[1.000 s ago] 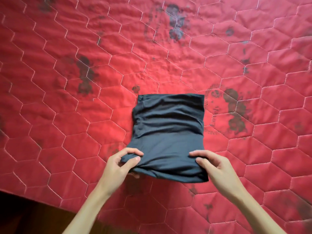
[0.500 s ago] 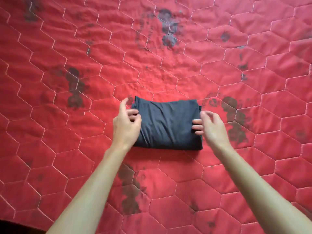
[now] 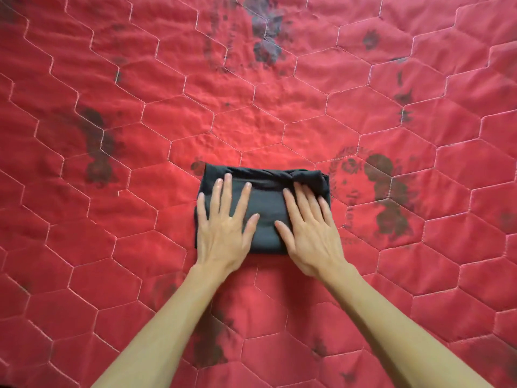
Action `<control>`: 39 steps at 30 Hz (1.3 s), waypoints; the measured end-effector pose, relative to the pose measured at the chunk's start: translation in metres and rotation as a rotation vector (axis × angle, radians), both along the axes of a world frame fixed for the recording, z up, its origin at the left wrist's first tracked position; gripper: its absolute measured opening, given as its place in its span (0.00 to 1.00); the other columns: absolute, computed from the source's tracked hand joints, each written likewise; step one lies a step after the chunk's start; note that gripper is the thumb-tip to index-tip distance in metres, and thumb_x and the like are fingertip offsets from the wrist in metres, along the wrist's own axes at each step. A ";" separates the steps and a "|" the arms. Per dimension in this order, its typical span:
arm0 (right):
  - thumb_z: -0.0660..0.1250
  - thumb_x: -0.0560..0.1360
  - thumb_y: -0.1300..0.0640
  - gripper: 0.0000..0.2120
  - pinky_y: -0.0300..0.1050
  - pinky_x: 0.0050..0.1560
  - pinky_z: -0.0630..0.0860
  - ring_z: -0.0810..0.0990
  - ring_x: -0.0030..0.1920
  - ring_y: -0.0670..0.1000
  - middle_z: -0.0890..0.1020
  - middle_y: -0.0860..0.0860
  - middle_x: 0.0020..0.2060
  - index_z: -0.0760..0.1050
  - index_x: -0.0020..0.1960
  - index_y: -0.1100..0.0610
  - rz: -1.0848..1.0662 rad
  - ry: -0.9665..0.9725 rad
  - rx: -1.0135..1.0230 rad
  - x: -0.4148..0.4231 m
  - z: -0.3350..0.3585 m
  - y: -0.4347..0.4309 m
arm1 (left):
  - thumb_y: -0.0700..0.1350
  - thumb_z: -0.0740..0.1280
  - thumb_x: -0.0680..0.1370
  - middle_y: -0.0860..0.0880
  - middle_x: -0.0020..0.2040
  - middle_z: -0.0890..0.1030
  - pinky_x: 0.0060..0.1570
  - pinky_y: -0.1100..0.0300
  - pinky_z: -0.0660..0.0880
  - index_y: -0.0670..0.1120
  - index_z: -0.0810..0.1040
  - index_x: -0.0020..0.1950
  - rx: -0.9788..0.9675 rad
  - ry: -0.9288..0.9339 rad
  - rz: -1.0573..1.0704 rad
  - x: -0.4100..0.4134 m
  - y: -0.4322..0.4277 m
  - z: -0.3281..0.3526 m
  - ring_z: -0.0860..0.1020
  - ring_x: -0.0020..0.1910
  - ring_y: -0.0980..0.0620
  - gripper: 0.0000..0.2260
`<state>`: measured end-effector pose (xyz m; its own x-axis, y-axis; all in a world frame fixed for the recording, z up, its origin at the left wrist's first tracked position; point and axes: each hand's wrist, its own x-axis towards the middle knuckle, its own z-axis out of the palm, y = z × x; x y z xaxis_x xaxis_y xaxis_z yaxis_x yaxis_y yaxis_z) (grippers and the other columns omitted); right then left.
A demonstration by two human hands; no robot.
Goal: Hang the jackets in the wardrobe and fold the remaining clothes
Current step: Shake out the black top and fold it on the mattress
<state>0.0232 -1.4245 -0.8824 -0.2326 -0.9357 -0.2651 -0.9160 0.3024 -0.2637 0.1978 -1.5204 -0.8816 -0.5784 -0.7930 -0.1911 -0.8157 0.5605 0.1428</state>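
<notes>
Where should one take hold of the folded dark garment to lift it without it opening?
Probably best: grip the folded dark garment at its two short sides, one hand from the left, one from the right, fingers slid under, thumbs on top. It lies flat on the red quilt as a layered rectangle, and its far edge is bunched.

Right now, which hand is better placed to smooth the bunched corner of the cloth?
Right, I think. The right hand lies flat on the cloth with fingertips beside the bunched far-right corner; the left hand presses the smoother left side.
</notes>
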 end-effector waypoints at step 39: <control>0.71 0.69 0.61 0.21 0.47 0.50 0.81 0.84 0.56 0.60 0.83 0.63 0.58 0.79 0.62 0.66 -0.593 -1.744 -0.289 -0.050 0.544 -0.015 | 0.45 0.67 0.78 0.40 0.57 0.84 0.64 0.47 0.75 0.38 0.82 0.60 1.185 1.275 0.816 -0.001 -0.073 0.544 0.82 0.58 0.41 0.15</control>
